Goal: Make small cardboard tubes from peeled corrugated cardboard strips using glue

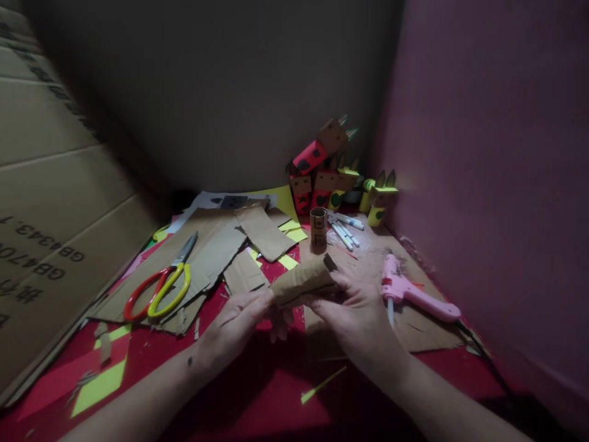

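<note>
A rolled cardboard tube (301,281) lies sideways between my two hands, above the front of the red table. My left hand (246,316) grips its left end, fingers curled beneath. At the other end my right hand (347,307) holds it with the thumb along the near side and the fingers partly hidden behind. Just beyond stands a small upright cardboard tube (318,227) with dark drawn markings. To the right of my right hand, a pink glue gun (414,294) rests on a cardboard sheet (414,331).
Scissors with red and yellow handles (168,285) lie on cardboard pieces (207,227) at left. Several markers (343,230) lie behind the upright tube. Red and yellow animal figures (322,184) stand at the back. A large cardboard box (59,184) rises left, a wall (488,172) right.
</note>
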### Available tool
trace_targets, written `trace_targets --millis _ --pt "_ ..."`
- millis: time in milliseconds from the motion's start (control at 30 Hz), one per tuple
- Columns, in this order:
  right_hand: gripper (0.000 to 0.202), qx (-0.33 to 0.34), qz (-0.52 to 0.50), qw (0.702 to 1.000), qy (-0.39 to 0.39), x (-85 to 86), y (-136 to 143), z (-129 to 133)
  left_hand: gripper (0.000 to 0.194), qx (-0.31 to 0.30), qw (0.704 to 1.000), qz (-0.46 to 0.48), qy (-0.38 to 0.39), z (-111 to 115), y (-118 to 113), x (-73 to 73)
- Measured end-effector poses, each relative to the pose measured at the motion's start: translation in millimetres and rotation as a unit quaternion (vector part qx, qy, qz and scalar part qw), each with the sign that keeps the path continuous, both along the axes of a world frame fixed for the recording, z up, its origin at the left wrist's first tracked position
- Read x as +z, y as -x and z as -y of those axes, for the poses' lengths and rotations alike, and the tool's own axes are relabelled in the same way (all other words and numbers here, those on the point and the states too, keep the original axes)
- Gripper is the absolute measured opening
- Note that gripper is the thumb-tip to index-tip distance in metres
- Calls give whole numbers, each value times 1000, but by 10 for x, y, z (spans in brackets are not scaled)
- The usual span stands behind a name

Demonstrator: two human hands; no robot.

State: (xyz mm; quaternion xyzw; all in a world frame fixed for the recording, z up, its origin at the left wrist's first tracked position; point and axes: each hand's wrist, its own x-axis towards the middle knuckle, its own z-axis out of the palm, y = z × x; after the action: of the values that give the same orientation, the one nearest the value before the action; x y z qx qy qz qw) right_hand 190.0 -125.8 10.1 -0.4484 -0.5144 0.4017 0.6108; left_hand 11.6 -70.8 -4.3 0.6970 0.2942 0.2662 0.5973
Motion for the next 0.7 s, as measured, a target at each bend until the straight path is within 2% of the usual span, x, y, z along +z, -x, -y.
trace_targets --millis 167,267,400,467,533,700 --pt "19 -47 82 994 -59 30 18 14 48 -10 997 61 56 -25 -14 -32" --pt "16 -65 118 989 -56 51 11 1 42 -14 998 53 42 -3 -42 -1" --pt "14 -78 133 984 -91 64 24 1 18 91 995 -28 26 20 -88 13" --pt "18 -82 136 979 -126 59 36 4 15 135 990 -25 41 21 -110 4" --pt "21 -81 134 977 -142 52 40 4 15 146 988 -11 55 18 -121 -6" --pt "18 -40 114 990 -68 54 8 -3 13 124 991 8 53 5 -89 -21"
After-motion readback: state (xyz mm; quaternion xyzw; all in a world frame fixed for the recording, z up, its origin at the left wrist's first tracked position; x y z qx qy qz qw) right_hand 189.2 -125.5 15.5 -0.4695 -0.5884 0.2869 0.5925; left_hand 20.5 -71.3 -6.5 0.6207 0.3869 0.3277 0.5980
